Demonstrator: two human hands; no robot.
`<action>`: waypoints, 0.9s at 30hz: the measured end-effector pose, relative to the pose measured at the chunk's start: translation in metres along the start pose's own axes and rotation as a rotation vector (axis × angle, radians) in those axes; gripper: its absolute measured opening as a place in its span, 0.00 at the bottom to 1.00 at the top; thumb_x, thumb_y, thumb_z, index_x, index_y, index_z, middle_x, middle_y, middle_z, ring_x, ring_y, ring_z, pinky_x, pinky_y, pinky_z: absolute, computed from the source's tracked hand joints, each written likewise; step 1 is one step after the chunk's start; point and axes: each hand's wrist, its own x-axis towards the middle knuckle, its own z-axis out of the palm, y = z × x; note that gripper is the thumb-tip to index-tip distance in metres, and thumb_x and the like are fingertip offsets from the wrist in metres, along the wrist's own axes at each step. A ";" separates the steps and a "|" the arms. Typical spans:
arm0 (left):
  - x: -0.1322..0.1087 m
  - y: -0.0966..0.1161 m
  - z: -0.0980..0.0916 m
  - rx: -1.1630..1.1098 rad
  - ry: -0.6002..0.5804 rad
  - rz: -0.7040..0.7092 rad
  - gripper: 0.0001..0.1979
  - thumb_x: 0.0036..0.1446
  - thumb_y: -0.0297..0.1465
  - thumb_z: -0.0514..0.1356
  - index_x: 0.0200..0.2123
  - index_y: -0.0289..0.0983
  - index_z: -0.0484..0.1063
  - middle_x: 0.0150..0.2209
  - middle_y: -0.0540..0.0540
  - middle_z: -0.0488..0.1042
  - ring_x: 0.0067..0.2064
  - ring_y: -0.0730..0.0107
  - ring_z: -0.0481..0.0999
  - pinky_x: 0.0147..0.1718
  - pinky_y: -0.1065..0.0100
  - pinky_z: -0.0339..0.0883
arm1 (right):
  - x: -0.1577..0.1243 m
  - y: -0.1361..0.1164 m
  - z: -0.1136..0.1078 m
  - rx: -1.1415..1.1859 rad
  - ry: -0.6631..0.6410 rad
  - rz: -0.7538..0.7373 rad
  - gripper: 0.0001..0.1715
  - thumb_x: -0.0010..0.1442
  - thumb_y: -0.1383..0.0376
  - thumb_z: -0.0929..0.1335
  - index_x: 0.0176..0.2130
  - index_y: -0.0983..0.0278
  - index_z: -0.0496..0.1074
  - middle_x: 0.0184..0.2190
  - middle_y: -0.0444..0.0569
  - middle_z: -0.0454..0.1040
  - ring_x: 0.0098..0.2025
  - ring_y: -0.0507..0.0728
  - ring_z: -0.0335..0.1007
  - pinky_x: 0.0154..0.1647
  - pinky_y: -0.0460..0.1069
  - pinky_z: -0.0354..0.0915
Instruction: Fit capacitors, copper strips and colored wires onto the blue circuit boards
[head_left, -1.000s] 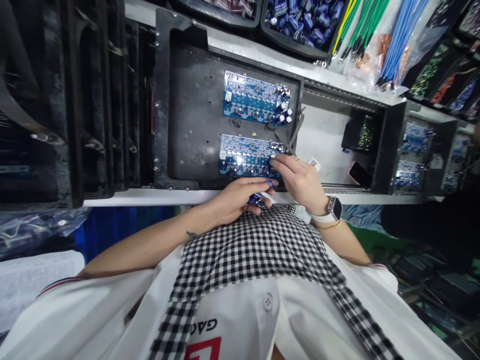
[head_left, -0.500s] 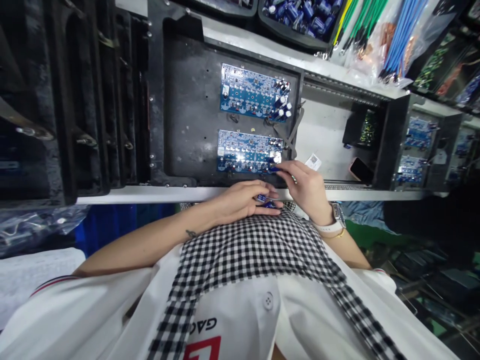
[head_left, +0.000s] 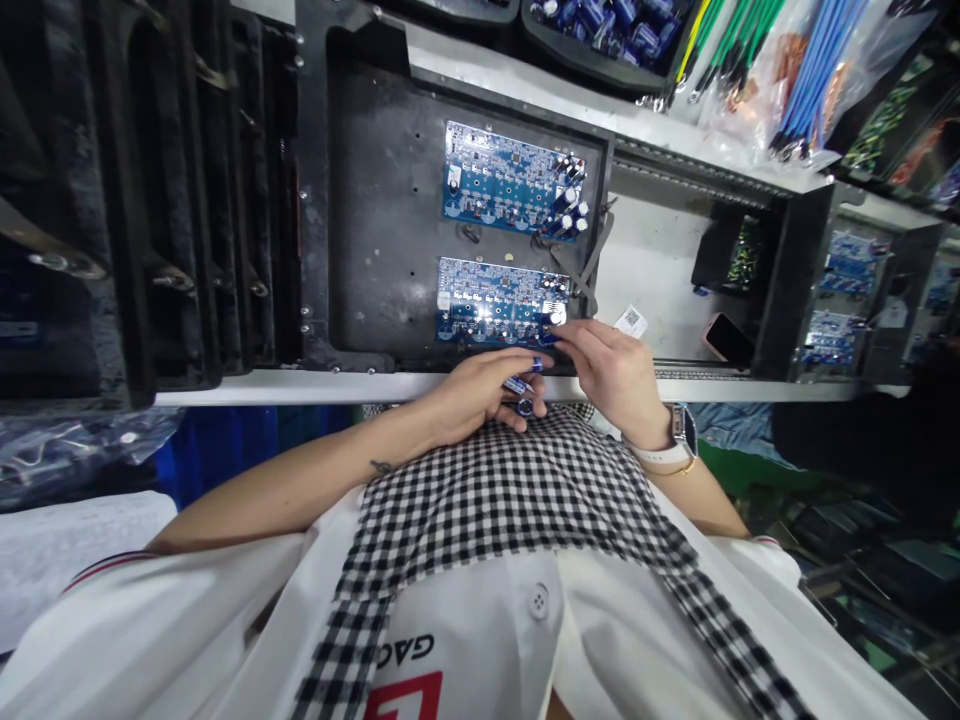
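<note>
My left hand is curled palm-up at the front edge of the bench, holding several blue capacitors among its fingers. My right hand pinches a blue capacitor at the lower right corner of the near circuit board; whether its leads are in the board is hidden by the fingertips. One white-topped capacitor stands on that board just above. The far circuit board carries several upright capacitors at its right end. Both boards lie in a black tray.
A black bin of loose blue capacitors stands at the back. Bundled green wires and blue wires lie to its right. A phone and a small black box sit right of the tray. Black trays are stacked upright at left.
The fingers of my left hand have shifted, and the capacitors in them have spread apart and turned. My right hand stays at the same board corner, moved only slightly.
</note>
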 end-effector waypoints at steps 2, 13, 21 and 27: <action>0.001 0.000 0.000 0.009 -0.004 -0.010 0.11 0.70 0.31 0.51 0.44 0.32 0.71 0.29 0.45 0.73 0.26 0.69 0.77 0.15 0.75 0.66 | -0.002 0.002 0.003 -0.033 -0.007 -0.053 0.16 0.67 0.71 0.64 0.53 0.64 0.73 0.50 0.52 0.78 0.47 0.60 0.76 0.45 0.54 0.73; 0.013 0.005 0.007 0.095 -0.038 -0.249 0.29 0.69 0.50 0.46 0.22 0.36 0.58 0.21 0.43 0.71 0.16 0.78 0.65 0.08 0.81 0.44 | -0.008 -0.027 -0.027 0.310 0.034 0.008 0.17 0.67 0.68 0.67 0.55 0.62 0.73 0.49 0.50 0.78 0.51 0.55 0.75 0.55 0.50 0.70; 0.008 -0.002 0.007 -0.027 -0.161 -0.138 0.10 0.69 0.29 0.51 0.39 0.31 0.69 0.43 0.34 0.77 0.38 0.64 0.80 0.30 0.69 0.75 | 0.003 0.005 -0.003 -0.010 0.014 0.161 0.14 0.69 0.67 0.64 0.50 0.63 0.75 0.44 0.49 0.80 0.42 0.58 0.78 0.36 0.50 0.70; 0.004 0.001 0.007 0.122 -0.075 0.021 0.11 0.70 0.29 0.49 0.47 0.31 0.69 0.39 0.40 0.75 0.30 0.71 0.77 0.20 0.75 0.69 | 0.006 0.005 -0.004 -0.129 -0.018 0.088 0.14 0.70 0.66 0.63 0.51 0.63 0.73 0.44 0.49 0.80 0.37 0.57 0.77 0.29 0.51 0.65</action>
